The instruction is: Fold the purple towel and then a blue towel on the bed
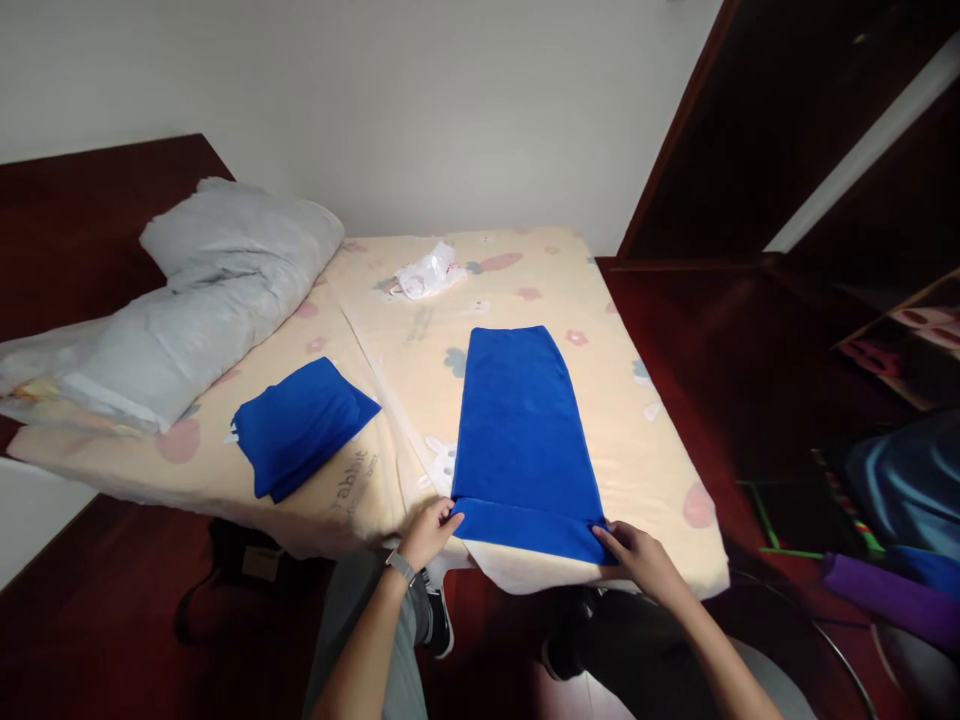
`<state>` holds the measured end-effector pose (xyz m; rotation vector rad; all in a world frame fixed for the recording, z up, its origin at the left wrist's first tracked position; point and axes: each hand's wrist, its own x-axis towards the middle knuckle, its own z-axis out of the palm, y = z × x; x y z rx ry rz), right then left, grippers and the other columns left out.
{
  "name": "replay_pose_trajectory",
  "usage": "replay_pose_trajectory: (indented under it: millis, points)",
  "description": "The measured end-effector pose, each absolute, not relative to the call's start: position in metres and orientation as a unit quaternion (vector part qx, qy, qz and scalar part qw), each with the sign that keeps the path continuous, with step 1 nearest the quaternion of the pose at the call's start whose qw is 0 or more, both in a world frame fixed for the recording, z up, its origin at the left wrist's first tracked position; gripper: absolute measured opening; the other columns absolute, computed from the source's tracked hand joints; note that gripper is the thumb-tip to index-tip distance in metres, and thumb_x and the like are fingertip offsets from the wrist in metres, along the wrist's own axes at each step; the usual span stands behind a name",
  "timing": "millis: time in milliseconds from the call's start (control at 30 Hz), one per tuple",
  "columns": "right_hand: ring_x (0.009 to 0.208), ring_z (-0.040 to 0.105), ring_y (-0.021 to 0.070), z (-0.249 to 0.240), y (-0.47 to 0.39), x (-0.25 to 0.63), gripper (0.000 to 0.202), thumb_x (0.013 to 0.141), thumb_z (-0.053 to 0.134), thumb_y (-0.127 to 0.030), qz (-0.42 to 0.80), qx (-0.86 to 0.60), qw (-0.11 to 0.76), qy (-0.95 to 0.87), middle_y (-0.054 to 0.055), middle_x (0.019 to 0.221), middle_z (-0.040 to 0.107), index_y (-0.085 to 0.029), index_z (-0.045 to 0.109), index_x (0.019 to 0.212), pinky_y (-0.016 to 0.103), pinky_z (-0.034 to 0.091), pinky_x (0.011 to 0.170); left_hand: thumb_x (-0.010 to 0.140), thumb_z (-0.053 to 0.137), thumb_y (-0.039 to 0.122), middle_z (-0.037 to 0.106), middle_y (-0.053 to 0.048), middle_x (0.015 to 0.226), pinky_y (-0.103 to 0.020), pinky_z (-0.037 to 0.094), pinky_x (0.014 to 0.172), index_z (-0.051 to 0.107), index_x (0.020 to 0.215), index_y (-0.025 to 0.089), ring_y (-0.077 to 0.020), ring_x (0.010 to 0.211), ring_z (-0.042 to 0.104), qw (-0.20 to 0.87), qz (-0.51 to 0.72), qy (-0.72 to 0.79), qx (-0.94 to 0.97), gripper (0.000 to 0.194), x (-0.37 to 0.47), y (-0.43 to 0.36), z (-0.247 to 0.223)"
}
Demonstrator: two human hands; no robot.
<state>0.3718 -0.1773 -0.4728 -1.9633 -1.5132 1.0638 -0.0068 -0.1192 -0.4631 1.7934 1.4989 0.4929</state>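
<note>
A long blue cloth (519, 420) lies flat on the bed, its near end turned up into a narrow folded band. My left hand (429, 533) pinches the left corner of that band, fingers closed on the cloth. At the band's right corner, my right hand (636, 556) grips the fabric between thumb and fingers. Another blue cloth (300, 425), folded in a loose pile, rests to the left, touched by neither hand.
The bed (660, 480) has a cream patterned sheet. A grey quilt (225, 290) is heaped at the left, and a white plastic bag (430, 272) lies near the wall. A purple roll (889, 600) is at the far right, off the bed.
</note>
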Motion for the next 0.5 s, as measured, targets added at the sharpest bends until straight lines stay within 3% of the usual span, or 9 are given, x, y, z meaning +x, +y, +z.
replay_pose_trajectory:
  millis: [167, 300, 500]
  points:
    - [0.069, 0.065, 0.0238, -0.473, -0.183, 0.373, 0.051, 0.082, 0.044, -0.070, 0.375, -0.719, 0.215, -0.544, 0.003, 0.068, 0.070, -0.024, 0.058, 0.065, 0.032, 0.047, 0.068, 0.091, 0.052, 0.045, 0.056, 0.002, 0.066, -0.024, 0.037, 0.064, 0.057, 0.065, 0.020, -0.0144, 0.067, 0.053, 0.311, 0.167, 0.580, 0.734, 0.037, -0.009, -0.131, -0.462]
    - [0.070, 0.068, 0.0250, -0.478, -0.185, 0.370, 0.051, 0.084, 0.039, -0.069, 0.358, -0.729, 0.203, -0.547, 0.004, 0.069, 0.071, -0.024, 0.060, 0.070, 0.033, 0.047, 0.067, 0.096, 0.045, 0.044, 0.059, -0.001, 0.066, -0.025, 0.037, 0.068, 0.058, 0.062, 0.020, -0.0163, 0.071, 0.056, 0.242, 0.172, 0.597, 0.745, 0.044, -0.006, -0.136, -0.463]
    - [0.091, 0.071, 0.0284, -0.482, -0.185, 0.365, 0.048, 0.087, 0.042, -0.064, 0.333, -0.746, 0.181, -0.548, 0.009, 0.095, 0.076, -0.023, 0.067, 0.090, 0.033, 0.048, 0.076, 0.093, 0.052, 0.034, 0.062, -0.003, 0.071, -0.029, 0.038, 0.074, 0.060, 0.064, 0.020, -0.0183, 0.076, 0.057, 0.191, 0.153, 0.640, 0.728, 0.033, -0.001, -0.141, -0.462]
